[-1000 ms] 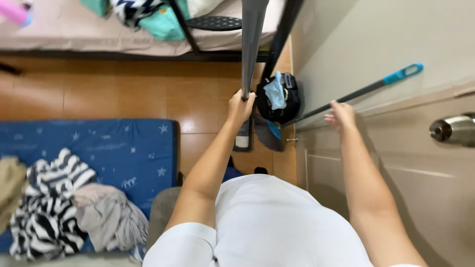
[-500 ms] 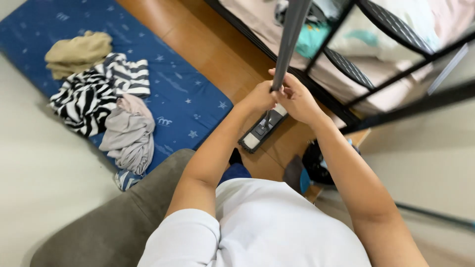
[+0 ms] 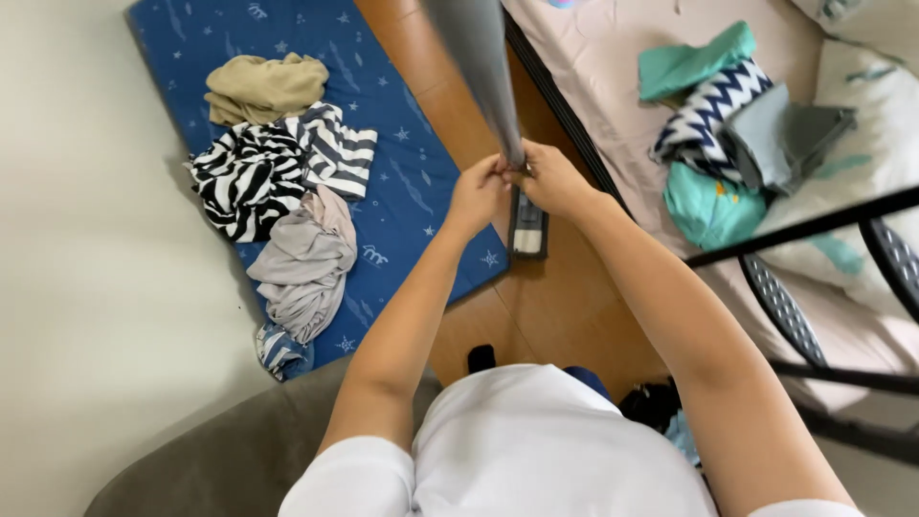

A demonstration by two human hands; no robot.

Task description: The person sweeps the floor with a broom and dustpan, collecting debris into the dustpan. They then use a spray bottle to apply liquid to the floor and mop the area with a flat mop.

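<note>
I look straight down over my white shirt. Both hands grip a grey mop pole (image 3: 483, 72) that rises toward the camera. My left hand (image 3: 476, 193) and my right hand (image 3: 552, 178) close around it side by side, touching each other. Below them the flat mop head (image 3: 527, 228) rests on the wooden floor (image 3: 565, 306), beside the edge of a blue star-patterned mat (image 3: 402, 182).
Clothes lie piled on the mat: a tan piece (image 3: 265, 86), a zebra-striped one (image 3: 251, 172), a grey one (image 3: 304, 260). At right stands a bed (image 3: 613, 86) with folded clothes (image 3: 737, 144) and a black metal frame (image 3: 814, 225). A grey cushion (image 3: 201, 460) sits lower left.
My right hand left the blue-handled stick by the wall and joined the left on the pole. My view swung round, so the mat lies upper left and the bed at right.
</note>
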